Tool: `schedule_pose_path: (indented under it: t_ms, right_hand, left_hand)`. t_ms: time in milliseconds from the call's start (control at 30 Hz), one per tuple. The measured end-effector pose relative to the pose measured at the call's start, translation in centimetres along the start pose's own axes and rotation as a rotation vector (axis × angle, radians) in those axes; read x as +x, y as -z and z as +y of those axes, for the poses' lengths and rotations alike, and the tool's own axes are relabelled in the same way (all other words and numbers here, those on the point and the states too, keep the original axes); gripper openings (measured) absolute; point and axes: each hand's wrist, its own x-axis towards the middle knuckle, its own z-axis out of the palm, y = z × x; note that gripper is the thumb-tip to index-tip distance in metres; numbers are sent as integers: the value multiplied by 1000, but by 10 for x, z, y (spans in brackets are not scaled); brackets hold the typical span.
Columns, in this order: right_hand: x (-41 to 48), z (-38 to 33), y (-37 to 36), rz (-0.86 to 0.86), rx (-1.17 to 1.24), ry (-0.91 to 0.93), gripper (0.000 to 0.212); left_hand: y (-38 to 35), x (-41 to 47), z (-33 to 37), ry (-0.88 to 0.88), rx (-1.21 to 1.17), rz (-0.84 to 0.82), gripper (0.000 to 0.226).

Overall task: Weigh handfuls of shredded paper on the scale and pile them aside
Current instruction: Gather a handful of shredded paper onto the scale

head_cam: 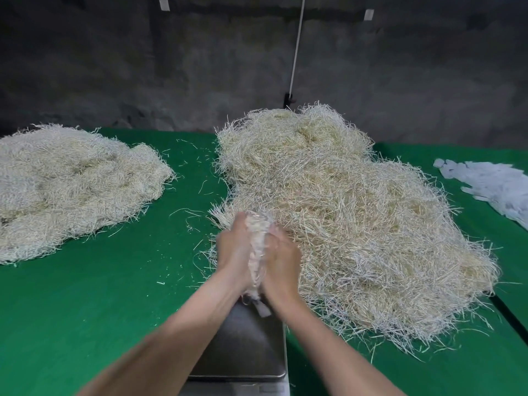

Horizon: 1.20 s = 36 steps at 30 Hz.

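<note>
While the left hand and right hand clasp a handful of shredded paper above the far edge of the scale, fingers seemingly curled though blurred, the big heap lies to its right.

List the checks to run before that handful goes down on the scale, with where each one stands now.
1. Grip: left hand and right hand clasp the handful between them: ok.
2. Handful free of the big pile: cannot tell; its top strands blur into the pile's edge.
3. Scale pan bare: ok where it shows; the forearms hide part of it.
4. Scale readout at zero: cannot tell; no display is in view.
5. Loose ends tucked in: not ok; a pale strip hangs below the hands over the pan.
</note>
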Motion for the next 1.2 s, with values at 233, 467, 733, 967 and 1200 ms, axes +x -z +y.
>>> schedule_pose_path:
  t_ms: [233,467,733,967,1200]
  right_hand:
    - [13,17,14,-109,-15,-127,22]
    - [32,7,36,-226,921,-523,54]
    - [18,-7,3,-37,416,-404,27]
    - [9,-11,-23,31,360,-405,66]
    - [-12,4,1,-103,79,-190,26]
  left_hand:
    - [0,-6,-15,146,37,-49,51]
    - [15,10,-3,-208,328,-114,19]
    - [19,9,8,-366,297,-59,86]
    - [20,-8,-19,144,-212,-165,96]
    - [37,10,-22,-360,104,213,36]
